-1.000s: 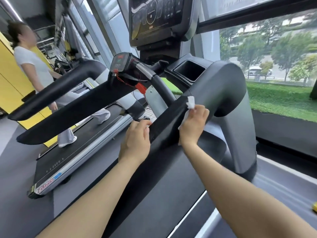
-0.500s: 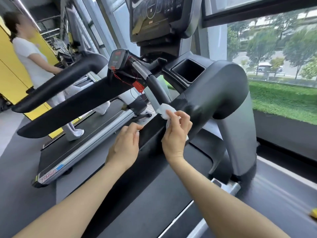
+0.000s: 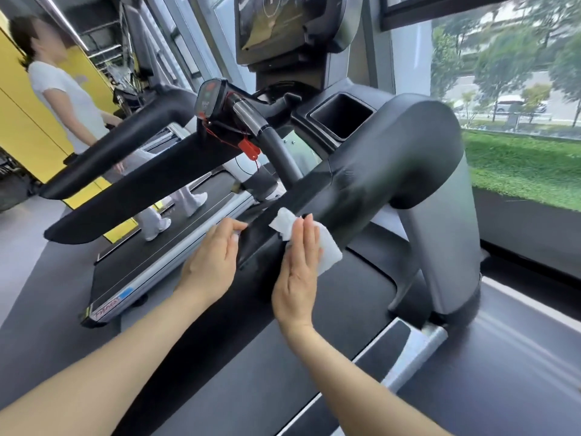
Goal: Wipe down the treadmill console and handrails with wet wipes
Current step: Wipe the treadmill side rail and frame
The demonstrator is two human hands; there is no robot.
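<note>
At frame centre, the right hand, fingers straight, presses a crumpled white wet wipe flat against the black padded handrail while the left hand, fingers extended, steadies its edge.

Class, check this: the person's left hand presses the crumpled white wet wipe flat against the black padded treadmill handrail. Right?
Not quite. The head view shows the right hand, not the left, pressing the crumpled white wet wipe flat against the black padded treadmill handrail.

Both hands flat — left hand, right hand — fingers straight
</note>
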